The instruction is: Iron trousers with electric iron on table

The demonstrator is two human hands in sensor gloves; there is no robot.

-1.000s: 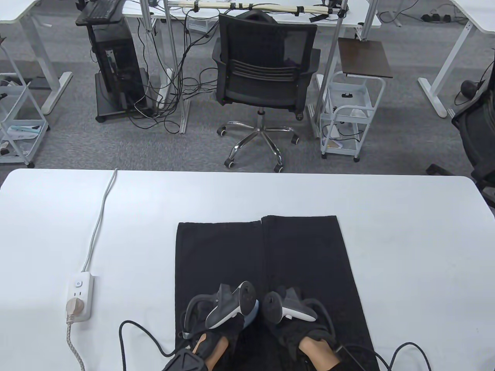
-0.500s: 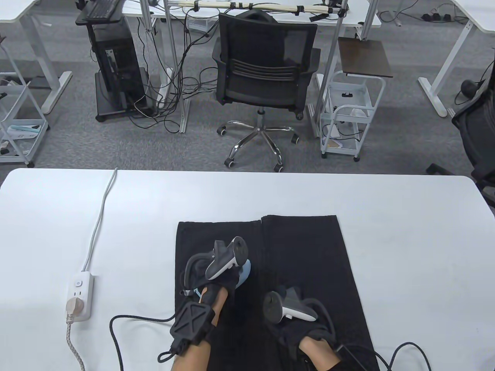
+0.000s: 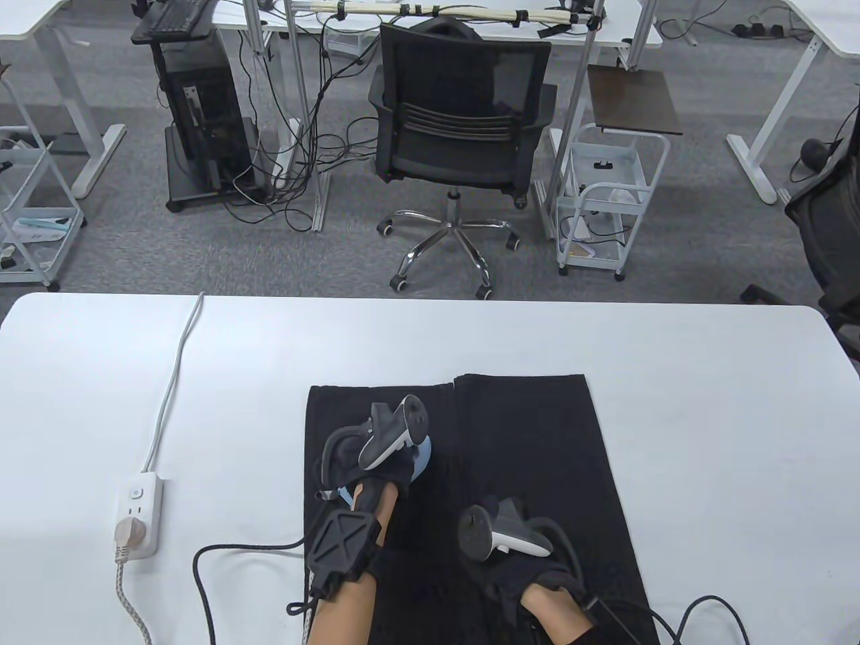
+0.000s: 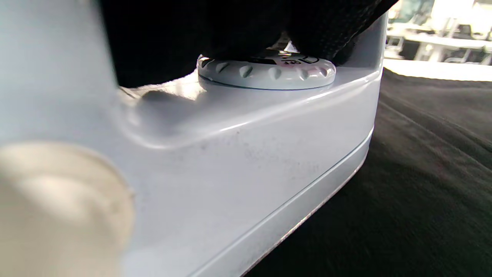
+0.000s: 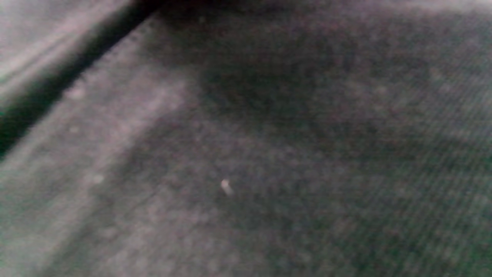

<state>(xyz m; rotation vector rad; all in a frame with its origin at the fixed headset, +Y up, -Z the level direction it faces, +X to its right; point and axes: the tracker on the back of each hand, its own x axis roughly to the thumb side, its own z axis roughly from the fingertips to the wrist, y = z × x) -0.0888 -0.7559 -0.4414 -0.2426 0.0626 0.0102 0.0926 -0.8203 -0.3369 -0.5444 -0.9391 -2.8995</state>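
Black trousers (image 3: 537,443) lie flat on the white table (image 3: 705,403), legs pointing away from me. My left hand (image 3: 393,463) grips the handle of a pale blue electric iron (image 3: 423,460) that rests on the left trouser leg. The left wrist view shows the iron's body (image 4: 238,165) and its dial (image 4: 265,73) close up, soleplate down on the cloth (image 4: 423,184). My right hand (image 3: 510,564) rests flat on the right trouser leg near the front edge. The right wrist view shows only dark fabric (image 5: 269,154).
A white power strip (image 3: 138,514) with a plug and braided cord lies at the front left, its white cable running to the far edge. Black glove cables (image 3: 222,571) trail by the trousers. An office chair (image 3: 460,127) and carts stand beyond the table.
My left hand has pushed the iron from near the front edge away from me up the left trouser leg. The right hand has stayed in place.
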